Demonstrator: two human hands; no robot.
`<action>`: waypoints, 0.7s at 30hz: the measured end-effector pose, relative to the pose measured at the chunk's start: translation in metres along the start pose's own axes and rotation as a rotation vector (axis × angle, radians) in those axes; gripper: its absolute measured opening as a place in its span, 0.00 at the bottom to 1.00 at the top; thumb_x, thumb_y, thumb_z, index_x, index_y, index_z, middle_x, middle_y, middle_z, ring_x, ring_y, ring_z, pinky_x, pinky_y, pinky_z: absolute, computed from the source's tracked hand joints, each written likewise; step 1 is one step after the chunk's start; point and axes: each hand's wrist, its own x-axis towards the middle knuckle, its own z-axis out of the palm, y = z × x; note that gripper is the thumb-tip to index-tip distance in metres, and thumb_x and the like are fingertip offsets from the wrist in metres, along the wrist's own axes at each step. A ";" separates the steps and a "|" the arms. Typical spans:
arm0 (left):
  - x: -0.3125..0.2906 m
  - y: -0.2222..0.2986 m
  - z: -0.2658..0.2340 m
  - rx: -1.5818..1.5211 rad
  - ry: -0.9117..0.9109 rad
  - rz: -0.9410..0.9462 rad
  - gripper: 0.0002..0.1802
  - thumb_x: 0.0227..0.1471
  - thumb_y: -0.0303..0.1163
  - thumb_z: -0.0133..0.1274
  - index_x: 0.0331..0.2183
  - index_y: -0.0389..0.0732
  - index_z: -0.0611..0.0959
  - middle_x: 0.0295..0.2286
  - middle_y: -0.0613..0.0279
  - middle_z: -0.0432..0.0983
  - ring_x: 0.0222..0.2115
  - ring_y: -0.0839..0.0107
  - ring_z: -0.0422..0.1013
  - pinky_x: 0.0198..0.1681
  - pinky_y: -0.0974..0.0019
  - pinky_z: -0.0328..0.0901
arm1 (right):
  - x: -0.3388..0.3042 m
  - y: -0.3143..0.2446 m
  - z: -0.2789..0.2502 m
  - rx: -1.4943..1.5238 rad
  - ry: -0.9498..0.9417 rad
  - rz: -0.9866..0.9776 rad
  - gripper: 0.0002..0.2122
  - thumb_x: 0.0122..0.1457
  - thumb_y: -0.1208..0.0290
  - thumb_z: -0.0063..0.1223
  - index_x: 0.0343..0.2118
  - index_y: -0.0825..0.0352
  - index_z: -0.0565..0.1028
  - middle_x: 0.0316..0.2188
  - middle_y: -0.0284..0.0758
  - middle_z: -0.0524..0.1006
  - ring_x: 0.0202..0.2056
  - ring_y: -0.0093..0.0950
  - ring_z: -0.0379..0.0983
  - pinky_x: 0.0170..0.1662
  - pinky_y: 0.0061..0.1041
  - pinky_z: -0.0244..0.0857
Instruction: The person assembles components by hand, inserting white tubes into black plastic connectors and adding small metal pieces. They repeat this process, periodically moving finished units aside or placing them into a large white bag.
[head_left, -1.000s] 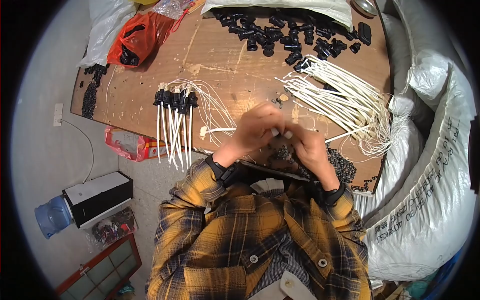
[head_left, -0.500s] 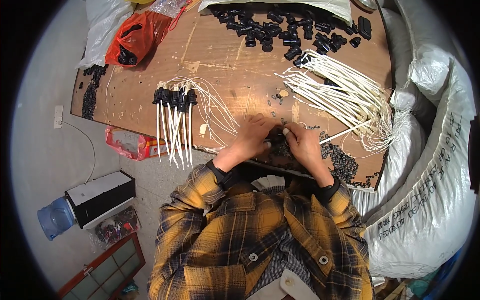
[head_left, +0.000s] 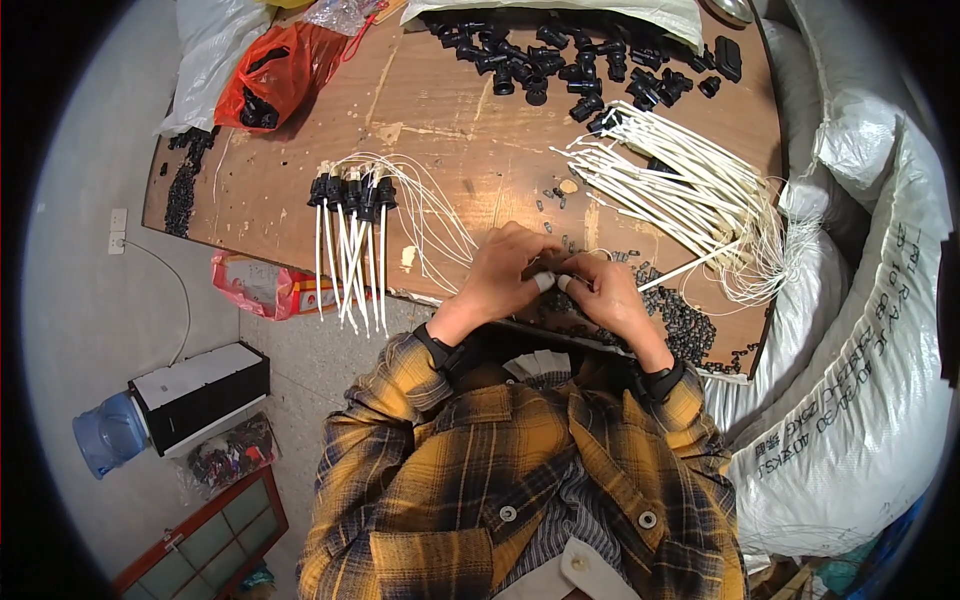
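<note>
My left hand and my right hand meet over the table's front edge, thumb tips almost touching. Both have their fingers curled in a pinch; whatever is between them is too small and covered to name. Small black clips lie in a loose heap beside and under my right hand. A bundle of white sleeved wires lies on the table to the right, one strand reaching toward my right hand. Left of my left hand, several black sockets sit in a row, their white sleeves hanging past the table edge and thin wires trailing toward my wrist.
Loose black sockets are piled at the table's far side by a white sack. An orange plastic bag rests at the far left near more black bits. Big white sacks crowd the right side.
My right hand has turned and drawn in slightly, its thumb now close against my left thumb. My left hand stays in nearly the same place.
</note>
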 end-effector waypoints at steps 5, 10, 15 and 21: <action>-0.010 -0.023 0.008 0.018 0.049 0.117 0.15 0.35 0.19 0.57 0.31 0.43 0.81 0.28 0.62 0.76 0.33 0.61 0.70 0.39 0.62 0.65 | 0.000 0.001 0.006 -0.060 -0.018 -0.040 0.09 0.52 0.73 0.54 0.36 0.68 0.77 0.23 0.44 0.76 0.25 0.40 0.74 0.30 0.32 0.65; -0.006 -0.007 0.004 -0.259 0.100 -0.038 0.13 0.34 0.18 0.57 0.28 0.42 0.82 0.27 0.63 0.75 0.31 0.64 0.71 0.36 0.66 0.66 | -0.004 -0.013 -0.001 -0.052 0.042 -0.073 0.09 0.52 0.74 0.54 0.36 0.68 0.77 0.23 0.44 0.76 0.25 0.40 0.74 0.30 0.32 0.65; -0.006 -0.013 0.001 -0.324 0.099 0.055 0.13 0.33 0.17 0.56 0.27 0.41 0.81 0.27 0.64 0.75 0.32 0.66 0.71 0.33 0.68 0.66 | -0.006 -0.019 -0.003 -0.087 0.033 -0.084 0.09 0.52 0.75 0.53 0.37 0.68 0.77 0.22 0.44 0.75 0.24 0.36 0.74 0.30 0.30 0.65; -0.002 -0.002 -0.002 -0.253 0.095 0.241 0.13 0.35 0.15 0.55 0.27 0.40 0.81 0.29 0.62 0.77 0.32 0.68 0.73 0.33 0.69 0.67 | -0.010 -0.023 -0.005 0.118 0.066 -0.085 0.07 0.53 0.76 0.53 0.34 0.71 0.77 0.19 0.38 0.74 0.21 0.24 0.69 0.27 0.24 0.62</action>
